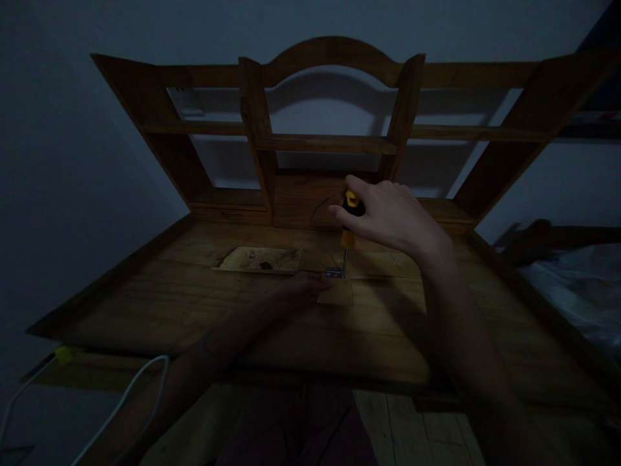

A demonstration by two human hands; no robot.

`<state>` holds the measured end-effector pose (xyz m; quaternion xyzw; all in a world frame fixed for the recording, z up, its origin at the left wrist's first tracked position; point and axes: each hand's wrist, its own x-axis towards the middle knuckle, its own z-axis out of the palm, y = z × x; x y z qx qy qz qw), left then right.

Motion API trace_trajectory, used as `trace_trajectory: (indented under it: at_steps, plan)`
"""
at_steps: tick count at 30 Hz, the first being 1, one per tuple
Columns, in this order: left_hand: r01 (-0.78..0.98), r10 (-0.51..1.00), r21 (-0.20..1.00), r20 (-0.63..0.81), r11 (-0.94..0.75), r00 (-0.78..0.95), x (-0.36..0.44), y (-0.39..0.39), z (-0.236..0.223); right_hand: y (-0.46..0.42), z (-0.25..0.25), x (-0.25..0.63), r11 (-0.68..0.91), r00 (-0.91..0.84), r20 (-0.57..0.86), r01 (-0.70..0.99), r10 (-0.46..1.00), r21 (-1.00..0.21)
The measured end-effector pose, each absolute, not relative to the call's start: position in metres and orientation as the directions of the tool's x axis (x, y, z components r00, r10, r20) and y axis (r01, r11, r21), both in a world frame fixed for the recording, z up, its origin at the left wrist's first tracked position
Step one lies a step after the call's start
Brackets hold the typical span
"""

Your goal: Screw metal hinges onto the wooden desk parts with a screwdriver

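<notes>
Head view: the right hand (391, 212) has its fingers around a yellow and black screwdriver (347, 238), tip down at a small metal piece (334, 273) on the table (145, 291). The left hand (301, 286) is by that piece; I can't tell its grip.

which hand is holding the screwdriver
The right hand, gripping the yellow-and-black screwdriver; the left hand is lower, beside the small metal piece.

The handle of the screwdriver (347, 239) was coloured yellow and black. The metal fitting (334, 272) was finished in silver-grey. The desktop (194, 298) was patterned with brown, streaked grain. The far wall (194, 32) was toned blue-grey; the near-left cable (163, 356) was sheathed white.
</notes>
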<state>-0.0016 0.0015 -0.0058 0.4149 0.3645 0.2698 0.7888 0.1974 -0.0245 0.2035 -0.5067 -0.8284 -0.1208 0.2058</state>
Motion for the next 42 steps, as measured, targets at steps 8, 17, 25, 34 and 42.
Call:
trace_trajectory:
  at_steps: [8, 17, 25, 34, 42]
  plan:
    - [-0.117, 0.709, 0.846, -0.352, 0.521, 0.611, -0.001, -0.002, 0.0, -0.018, 0.2, 0.197, 0.654, -0.544, 0.465, 0.749, 0.698, -0.106]
    - [-0.129, 0.726, 0.842, -0.362, 0.524, 0.584, 0.0, -0.002, 0.002, -0.018, 0.199, 0.197, 0.513, -0.46, 0.493, 0.858, 0.738, 0.033]
    - [-0.097, 0.731, 0.849, -0.382, 0.519, 0.565, 0.002, -0.011, 0.016, -0.024, 0.2, 0.195, 0.532, -0.443, 0.483, 0.845, 0.755, -0.057]
    - [-0.121, 0.731, 0.823, -0.413, 0.555, 0.544, 0.003, -0.008, 0.015, -0.019, 0.201, 0.198, 0.617, -0.52, 0.417, 0.775, 0.745, -0.137]
    - [-0.14, 0.735, 0.842, -0.358, 0.52, 0.576, 0.001, -0.005, 0.007, -0.021, 0.199, 0.196, 0.489, -0.445, 0.473, 0.872, 0.761, 0.033]
